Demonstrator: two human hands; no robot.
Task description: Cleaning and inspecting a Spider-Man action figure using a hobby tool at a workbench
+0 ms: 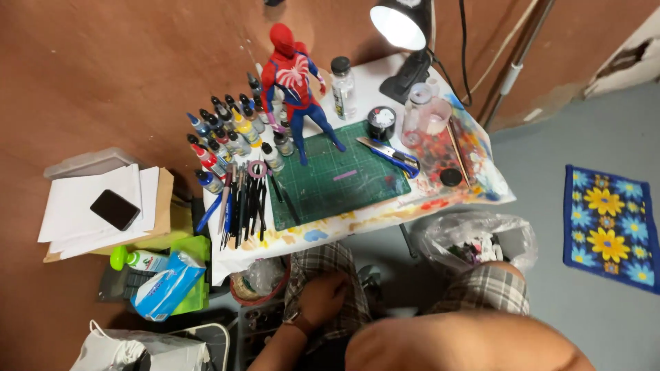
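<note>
Plaid shorts (328, 264) cover the seated person's thighs at the near edge of the scene, just below the front edge of the surface (375, 81). The left hand (322, 297) rests on the left leg of the shorts, knuckles up and fingers curled under. I cannot tell whether its grip is clenched or loose, or whether it closes on anything. A wristwatch (295, 317) sits on that wrist. The right hand is out of view; only a bare arm fills the near right corner.

On the surface, a green cutting mat (344, 180) lies in the middle. A red and blue action figure (295, 82) stands upright with its feet on the mat's far left part. Left of the mat, small paint bottles (227, 137) stand in rows, and nearer than those a row of brushes (244, 203) lies side by side. A blue utility knife (390, 152) lies at the mat's far right corner, near a black round tin (381, 122). A clear jar (425, 111) stands to the right on a paint-stained sheet (474, 148). A lit desk lamp (402, 24) stands at the far edge, and a glass bottle (342, 86) stands just right of the figure.

To the left, a dark phone (115, 209) lies on a stack of white papers (75, 213), with a blue wipes packet (165, 285) nearer. To the right on the floor are a clear plastic bag (474, 237) and a blue flowered rug (608, 227).
</note>
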